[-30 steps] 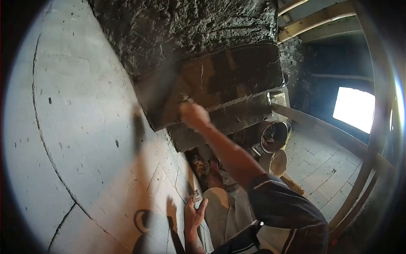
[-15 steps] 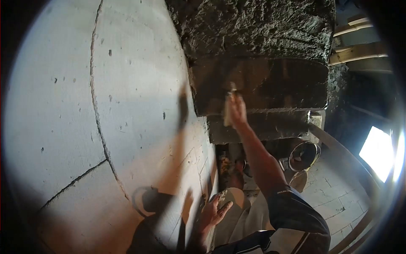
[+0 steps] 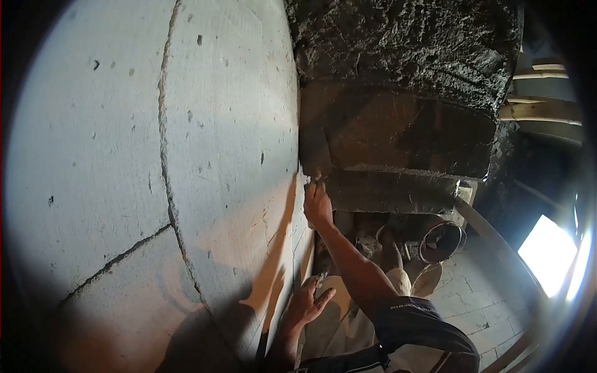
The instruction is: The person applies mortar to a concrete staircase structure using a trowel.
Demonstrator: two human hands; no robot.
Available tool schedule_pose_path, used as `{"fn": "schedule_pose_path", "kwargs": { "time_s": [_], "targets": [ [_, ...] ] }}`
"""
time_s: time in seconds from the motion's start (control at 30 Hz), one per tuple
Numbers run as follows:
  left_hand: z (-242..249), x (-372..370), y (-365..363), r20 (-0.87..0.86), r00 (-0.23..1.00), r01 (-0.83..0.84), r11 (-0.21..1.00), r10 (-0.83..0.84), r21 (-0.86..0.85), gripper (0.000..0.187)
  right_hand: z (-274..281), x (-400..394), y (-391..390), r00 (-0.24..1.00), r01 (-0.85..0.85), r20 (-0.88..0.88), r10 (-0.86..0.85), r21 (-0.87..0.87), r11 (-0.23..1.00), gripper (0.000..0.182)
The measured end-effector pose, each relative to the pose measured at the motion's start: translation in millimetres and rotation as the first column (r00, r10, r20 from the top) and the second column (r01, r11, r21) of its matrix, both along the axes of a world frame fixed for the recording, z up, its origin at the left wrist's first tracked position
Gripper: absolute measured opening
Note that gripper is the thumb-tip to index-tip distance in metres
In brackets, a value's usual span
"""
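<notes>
My right hand [image 3: 318, 204] is closed round the handle of a trowel, whose dark blade [image 3: 314, 152] lies on the smooth dark plaster [image 3: 398, 130], in the corner beside the pale wall. Most of the handle is hidden by the fingers. Lower down, my left hand [image 3: 306, 303] holds nothing; its thumb and fingers are apart near my knee, close to the pale wall [image 3: 217, 124]. Rough wet plaster [image 3: 404, 43] covers the surface above the smooth band.
A round bucket [image 3: 442, 242] stands on the tiled floor [image 3: 472, 292] at the lower right. A curved pole [image 3: 491, 230] runs beside it. Wooden poles [image 3: 541, 112] are at the upper right. A bright opening [image 3: 548, 255] shows at the right.
My right hand has moved left and down with the trowel, from the middle of the smooth band to the corner by the pale wall. The camera view has shifted slightly.
</notes>
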State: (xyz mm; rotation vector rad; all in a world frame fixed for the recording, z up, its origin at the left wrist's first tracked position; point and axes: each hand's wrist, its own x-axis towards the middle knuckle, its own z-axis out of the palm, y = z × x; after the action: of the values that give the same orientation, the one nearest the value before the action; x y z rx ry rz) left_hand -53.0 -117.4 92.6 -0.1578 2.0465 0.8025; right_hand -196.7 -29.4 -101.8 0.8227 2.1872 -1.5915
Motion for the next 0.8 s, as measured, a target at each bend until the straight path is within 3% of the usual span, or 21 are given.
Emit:
{"fn": "schedule_pose_path", "kwargs": {
  "time_s": [0.03, 0.1, 0.13, 0.2, 0.27, 0.3, 0.33, 0.37, 0.4, 0.53, 0.6, 0.63, 0.7, 0.8],
  "targets": [
    [-1, 0, -1, -0.001, 1.0, 0.007, 1.0, -0.007, -0.004, 0.059, -6, 7, -3, 1.0, 0.007, -0.001, -0.007, -0.004, 1.0, 0.037],
    [-7, 3, -5, 0.076, 0.993, -0.097, 0.994, 0.092, 0.057, 0.058, -16, 13, -8, 0.947, -0.069, -0.279, 0.16, 0.308, 0.949, 0.034],
    [-6, 0, -4, 0.105, 0.993, -0.044, 0.999, 0.047, -0.032, 0.054, -8, 6, -6, 0.95, -0.073, -0.269, 0.161, 0.308, 0.948, 0.034],
    [-10, 3, -8, 0.094, 0.994, -0.05, 0.998, 0.053, -0.026, 0.052, 1, -25, 2, 0.987, 0.154, -0.039, -0.154, -0.011, 0.988, 0.033],
    [-6, 0, -5, -0.015, 0.998, -0.064, 0.998, 0.064, 0.01, 0.048, -9, -53, 15, 0.986, 0.167, 0.001, -0.167, 0.001, 0.986, 0.034],
    [-8, -2, -6, -0.017, 0.998, -0.062, 0.998, 0.062, 0.009, 0.048, -31, -63, 19, 0.981, 0.026, -0.188, 0.034, 0.308, 0.951, 0.037],
    [-8, -2, -8, -0.013, 0.998, -0.062, 0.998, 0.062, 0.015, 0.049, -55, -70, 26, 0.914, -0.051, -0.293, 0.279, 0.601, 0.797, 0.04],
    [-9, -2, -8, -0.009, 0.998, -0.065, 0.998, 0.065, 0.023, 0.05, -53, -88, 43, 0.966, -0.013, -0.238, 0.105, 0.359, 0.933, 0.036],
    [-8, -3, -5, -0.006, 0.998, -0.069, 0.997, 0.069, 0.022, 0.05, -43, -106, 61, 0.99, 0.062, -0.131, -0.049, 0.096, 0.993, 0.032],
    [-8, -4, -3, -0.016, 0.996, -0.081, 0.995, 0.082, 0.058, 0.052, -22, -131, 94, 0.984, 0.138, -0.119, -0.132, 0.045, 0.989, 0.028],
    [-8, -2, -3, -0.036, 0.997, -0.072, 0.996, 0.074, 0.061, 0.052, -16, -115, 92, 0.904, 0.27, -0.32, -0.283, -0.086, 0.959, 0.031],
    [-7, -3, -3, 0.004, 0.997, -0.082, 0.995, 0.082, 0.056, 0.052, -9, -107, 88, 0.904, 0.27, -0.32, -0.282, -0.082, 0.959, 0.031],
    [-9, -4, -2, 0.046, 0.997, -0.068, 0.996, 0.065, 0.063, 0.051, 5, -100, 71, 0.985, -0.001, -0.17, 0.02, 0.109, 0.994, 0.033],
    [-10, -6, -2, 0.004, 0.999, -0.037, 0.996, 0.036, 0.08, 0.05, -18, -112, 51, 0.991, 0.124, -0.069, -0.117, 0.104, 0.987, 0.026]
  ]
}}
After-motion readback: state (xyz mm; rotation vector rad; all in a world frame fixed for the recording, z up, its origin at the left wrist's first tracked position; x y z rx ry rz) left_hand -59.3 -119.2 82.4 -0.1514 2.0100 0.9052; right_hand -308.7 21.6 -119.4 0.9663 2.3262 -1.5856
